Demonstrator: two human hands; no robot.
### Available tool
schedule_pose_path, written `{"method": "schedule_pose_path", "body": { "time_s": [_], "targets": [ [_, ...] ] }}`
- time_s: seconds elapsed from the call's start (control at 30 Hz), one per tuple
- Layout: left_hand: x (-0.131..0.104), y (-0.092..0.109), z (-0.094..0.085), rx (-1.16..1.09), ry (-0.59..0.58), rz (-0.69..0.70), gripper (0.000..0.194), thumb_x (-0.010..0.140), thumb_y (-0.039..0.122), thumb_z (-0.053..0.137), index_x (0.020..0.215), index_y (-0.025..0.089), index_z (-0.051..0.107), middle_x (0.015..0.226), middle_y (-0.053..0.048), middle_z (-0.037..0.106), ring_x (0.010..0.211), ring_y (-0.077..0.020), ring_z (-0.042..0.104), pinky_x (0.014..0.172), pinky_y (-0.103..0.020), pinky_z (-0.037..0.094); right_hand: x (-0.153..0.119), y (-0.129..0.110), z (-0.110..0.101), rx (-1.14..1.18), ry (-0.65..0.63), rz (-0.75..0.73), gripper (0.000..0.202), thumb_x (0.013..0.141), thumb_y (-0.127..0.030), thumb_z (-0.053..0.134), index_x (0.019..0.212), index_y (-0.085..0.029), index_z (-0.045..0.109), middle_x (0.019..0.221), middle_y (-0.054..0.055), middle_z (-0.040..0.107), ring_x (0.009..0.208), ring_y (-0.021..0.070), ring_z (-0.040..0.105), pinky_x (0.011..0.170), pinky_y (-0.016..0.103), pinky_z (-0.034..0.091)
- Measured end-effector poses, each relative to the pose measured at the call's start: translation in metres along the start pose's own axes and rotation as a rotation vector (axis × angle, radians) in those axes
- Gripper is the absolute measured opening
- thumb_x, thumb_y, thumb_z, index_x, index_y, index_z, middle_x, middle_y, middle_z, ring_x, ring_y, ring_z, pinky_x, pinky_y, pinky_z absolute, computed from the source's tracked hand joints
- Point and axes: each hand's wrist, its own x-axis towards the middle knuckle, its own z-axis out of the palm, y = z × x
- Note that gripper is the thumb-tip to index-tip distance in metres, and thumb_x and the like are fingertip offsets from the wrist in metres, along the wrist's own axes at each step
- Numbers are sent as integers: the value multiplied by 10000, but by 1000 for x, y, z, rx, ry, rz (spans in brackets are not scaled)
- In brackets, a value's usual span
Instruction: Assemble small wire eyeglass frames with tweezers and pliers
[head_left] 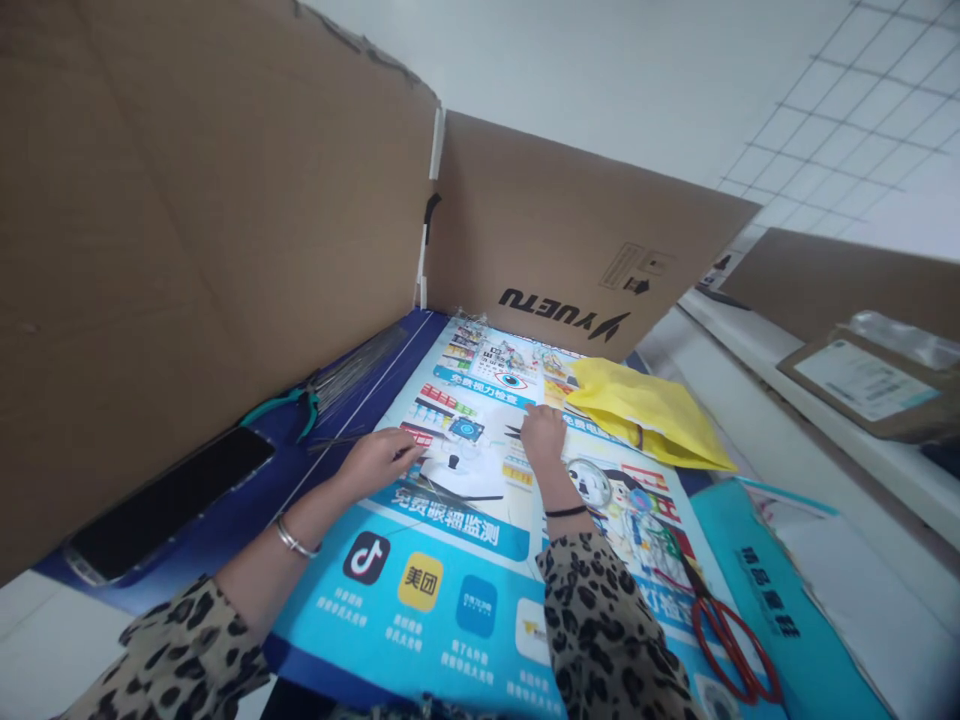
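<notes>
Over the printed blue and white sheet (337,625), my left hand (381,462) has its thumb and fingers pressed together; what they pinch, if anything, is too small to make out. To its right, my right hand (543,436) is curled closed, and dark pointed tips show at its left side. Its fingers are mostly hidden, so what it grips is unclear. Thin wires (442,492) lie on the sheet below and between the hands. A yellow bag (649,410) rests to the right of my right hand.
Cardboard panels (585,230) stand behind and at the left. A black phone (172,500), teal-handled pliers (289,405) and a bundle of wires (360,370) lie at the left. Red-handled scissors (731,635), a round container (589,483) and a teal box (780,590) are at the right.
</notes>
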Motion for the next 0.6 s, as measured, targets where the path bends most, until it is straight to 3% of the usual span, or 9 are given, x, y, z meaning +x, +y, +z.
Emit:
{"method": "schedule_pose_path", "body": {
  "time_s": [0.17, 0.37, 0.6],
  "targets": [
    [2, 4, -2, 14, -35, 11, 326, 876, 326, 425, 635, 165, 574, 646, -5, 560, 633, -117, 504, 593, -216, 356, -2, -21, 0, 162, -76, -115, 312, 888, -252, 383, 1088, -191, 614, 1040, 66, 636, 1009, 175, 509, 900, 300, 348],
    [3, 2, 1, 30, -110, -14, 288, 873, 322, 424, 710, 171, 608, 702, -18, 583, 690, -129, 526, 626, -215, 374, 9, -53, 15, 250, -199, -50, 384, 849, -379, 460, 1159, -176, 557, 934, 56, 654, 911, 169, 569, 747, 249, 397],
    [8, -1, 2, -25, -127, -108, 272, 864, 343, 430, 737, 173, 600, 698, -6, 582, 644, -125, 529, 607, -221, 383, 11, -63, 18, 359, -271, -43, 218, 825, -240, 460, 826, -238, 678, 880, 21, 668, 804, 160, 588, 641, 232, 368]
  ]
}}
